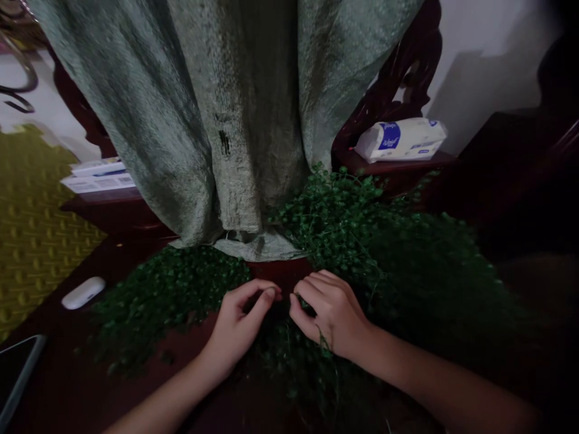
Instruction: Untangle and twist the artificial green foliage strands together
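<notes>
A spread of green strands with tiny round leaves (362, 241) lies heaped across the dark wooden table (81, 386). My left hand (239, 322) rests on the strands near the middle, thumb and fingers pinched together on a bit of greenery. My right hand (328, 310) sits close beside it, fingers curled and pinching the same patch of strands. The fingertips of both hands almost meet. What sits between the fingertips is too dark and small to name exactly.
A grey-green curtain (217, 120) hangs down onto the table just behind the hands. A white earbud case (82, 292) and a phone (18, 374) lie at the left. A tissue pack (400, 140) rests on a dark shelf at the right; papers (97, 175) lie at the left.
</notes>
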Demonstrator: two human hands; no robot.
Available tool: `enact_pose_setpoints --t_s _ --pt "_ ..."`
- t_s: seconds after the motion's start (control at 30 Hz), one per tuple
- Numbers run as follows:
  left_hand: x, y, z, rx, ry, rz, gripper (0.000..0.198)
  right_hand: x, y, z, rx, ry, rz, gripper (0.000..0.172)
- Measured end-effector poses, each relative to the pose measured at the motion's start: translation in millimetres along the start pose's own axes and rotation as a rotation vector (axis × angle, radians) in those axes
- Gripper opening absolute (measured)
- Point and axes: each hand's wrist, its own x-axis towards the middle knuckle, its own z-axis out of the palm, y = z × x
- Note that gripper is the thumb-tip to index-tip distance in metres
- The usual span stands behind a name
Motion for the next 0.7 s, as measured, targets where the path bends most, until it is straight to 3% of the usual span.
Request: enact_pose_setpoints --t_s 0.1,0.23,0.37,0.5,0.7 --pt "1 1 -0.3 -0.091 0.002 -0.097 0.021 1 0 -1 0.037 -0.049 0.005 0.020" --pt "3 2 -1.8 -0.108 0.009 -0.109 0.022 1 1 -3 0.087 -0.033 0.031 0.010" --pt "8 -1 -11.9 -0.027 0.130 -0.077 0.025 2 3 -5 0.138 0.006 0.065 0.011" --pt "16 -8 -29.7 0.225 0.204 -0.081 0.027 1 4 -5 0.151 -0.057 0.045 0.024" --pt "24 -22 -43.8 0.695 0.108 0.032 0.033 2 1 -5 0.087 -0.195 0.036 0.020"
